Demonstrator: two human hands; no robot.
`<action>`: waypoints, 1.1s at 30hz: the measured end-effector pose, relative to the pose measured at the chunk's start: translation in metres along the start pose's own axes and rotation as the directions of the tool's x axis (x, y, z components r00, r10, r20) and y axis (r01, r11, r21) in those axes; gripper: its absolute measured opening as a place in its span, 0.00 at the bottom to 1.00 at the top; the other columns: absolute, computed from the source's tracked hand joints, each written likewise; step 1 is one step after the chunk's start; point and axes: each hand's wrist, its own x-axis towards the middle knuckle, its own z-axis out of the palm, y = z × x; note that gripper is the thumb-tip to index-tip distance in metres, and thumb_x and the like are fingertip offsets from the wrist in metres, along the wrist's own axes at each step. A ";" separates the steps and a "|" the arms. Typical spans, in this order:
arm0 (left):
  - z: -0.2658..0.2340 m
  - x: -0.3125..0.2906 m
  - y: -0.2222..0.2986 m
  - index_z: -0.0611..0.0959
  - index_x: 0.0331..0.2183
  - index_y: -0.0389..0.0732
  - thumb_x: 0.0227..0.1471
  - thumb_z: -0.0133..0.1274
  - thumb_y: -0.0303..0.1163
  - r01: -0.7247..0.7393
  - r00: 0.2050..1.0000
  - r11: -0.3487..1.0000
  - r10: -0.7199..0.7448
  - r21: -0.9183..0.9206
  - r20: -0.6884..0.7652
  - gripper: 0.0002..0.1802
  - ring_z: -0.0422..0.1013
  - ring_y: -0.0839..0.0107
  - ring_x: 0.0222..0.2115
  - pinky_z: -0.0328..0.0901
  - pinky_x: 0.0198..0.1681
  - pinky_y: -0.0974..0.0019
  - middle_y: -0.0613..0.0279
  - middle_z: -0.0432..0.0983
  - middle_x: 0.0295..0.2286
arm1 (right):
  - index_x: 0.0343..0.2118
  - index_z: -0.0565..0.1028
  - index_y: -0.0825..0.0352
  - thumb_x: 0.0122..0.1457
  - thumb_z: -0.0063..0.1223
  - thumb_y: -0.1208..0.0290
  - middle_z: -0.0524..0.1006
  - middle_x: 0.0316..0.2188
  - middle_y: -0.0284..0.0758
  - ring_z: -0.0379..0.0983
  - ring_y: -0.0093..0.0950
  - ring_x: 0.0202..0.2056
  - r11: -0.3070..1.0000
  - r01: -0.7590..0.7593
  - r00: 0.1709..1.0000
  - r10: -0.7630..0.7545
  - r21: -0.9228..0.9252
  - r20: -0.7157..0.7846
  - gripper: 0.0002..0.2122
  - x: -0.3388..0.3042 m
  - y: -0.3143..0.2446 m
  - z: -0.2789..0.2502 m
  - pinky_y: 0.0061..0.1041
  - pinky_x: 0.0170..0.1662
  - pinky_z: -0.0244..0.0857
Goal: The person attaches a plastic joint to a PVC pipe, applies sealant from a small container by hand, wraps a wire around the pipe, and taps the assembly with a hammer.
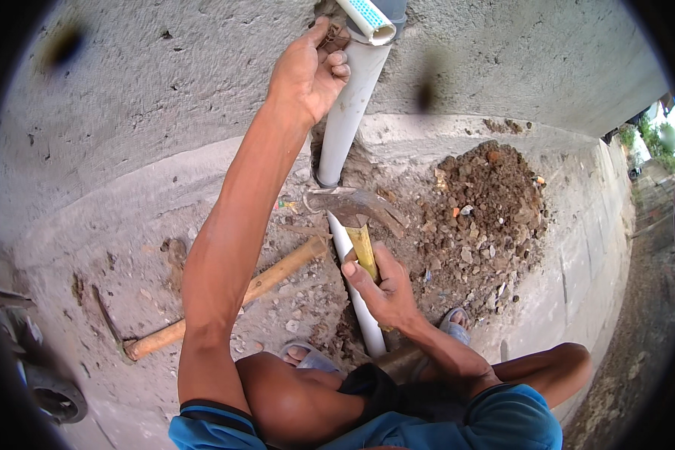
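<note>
My right hand (386, 291) is closed round the yellow handle of a claw hammer (358, 205). The hammer's worn, rusty head is raised over the foot of a grey pipe (349, 112) that runs up the wall. High beside that pipe, my left hand (306, 73) has its fingers curled at the wall, round thin brown wire-like strands (331, 34). Just right of this hand is the open end of a white pipe (371, 22) with blue markings. Below the hammer, a narrower white pipe (367, 319) lies in a dug channel.
A wooden-handled tool (229, 296) with a thin metal head lies on the ground at left. To the right, a heap of soil and rubble (491, 214) rests against the rough concrete wall (165, 82). A wheel (56, 397) shows at lower left.
</note>
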 end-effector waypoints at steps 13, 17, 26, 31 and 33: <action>0.011 0.024 -0.006 0.75 0.40 0.42 0.67 0.48 0.35 -0.012 0.982 1.000 0.008 -0.021 -0.187 0.07 0.60 0.80 0.20 0.53 0.20 0.75 0.68 0.68 0.26 | 0.46 0.72 0.73 0.72 0.43 0.64 0.73 0.21 0.39 0.71 0.29 0.21 0.917 0.399 0.749 -0.333 -0.011 -0.572 0.14 0.132 -0.007 0.033 0.32 0.26 0.64; 0.006 0.017 0.004 0.76 0.41 0.42 0.66 0.49 0.35 0.014 0.994 1.000 -0.015 -0.013 -0.107 0.08 0.60 0.79 0.22 0.55 0.23 0.74 0.68 0.68 0.27 | 0.47 0.70 0.75 0.71 0.44 0.68 0.75 0.24 0.49 0.75 0.43 0.23 0.897 0.430 0.721 -0.411 -0.105 -0.557 0.13 0.170 -0.016 0.039 0.39 0.28 0.66; -0.005 0.012 0.008 0.77 0.48 0.38 0.67 0.47 0.37 0.015 0.999 0.990 -0.010 0.143 -0.033 0.15 0.71 0.64 0.42 0.69 0.51 0.53 0.57 0.74 0.41 | 0.44 0.68 0.78 0.68 0.47 0.73 0.75 0.25 0.57 0.76 0.55 0.27 0.864 0.484 0.657 -0.463 -0.137 -0.595 0.11 0.190 -0.022 0.051 0.44 0.28 0.66; -0.010 0.018 0.023 0.74 0.54 0.40 0.68 0.45 0.37 0.111 0.994 0.981 -0.107 0.160 -0.032 0.18 0.70 0.57 0.51 0.60 0.61 0.40 0.53 0.73 0.49 | 0.44 0.70 0.78 0.68 0.48 0.72 0.76 0.26 0.56 0.76 0.54 0.25 0.885 0.450 0.675 -0.426 -0.121 -0.602 0.11 0.188 -0.024 0.056 0.43 0.27 0.67; -0.007 0.018 0.020 0.72 0.56 0.40 0.68 0.44 0.37 0.129 0.990 0.989 -0.124 0.075 -0.068 0.19 0.68 0.55 0.55 0.56 0.64 0.39 0.52 0.72 0.51 | 0.43 0.69 0.76 0.70 0.45 0.69 0.76 0.24 0.51 0.76 0.46 0.24 0.854 0.483 0.626 -0.492 -0.194 -0.605 0.12 0.191 -0.009 0.059 0.39 0.27 0.66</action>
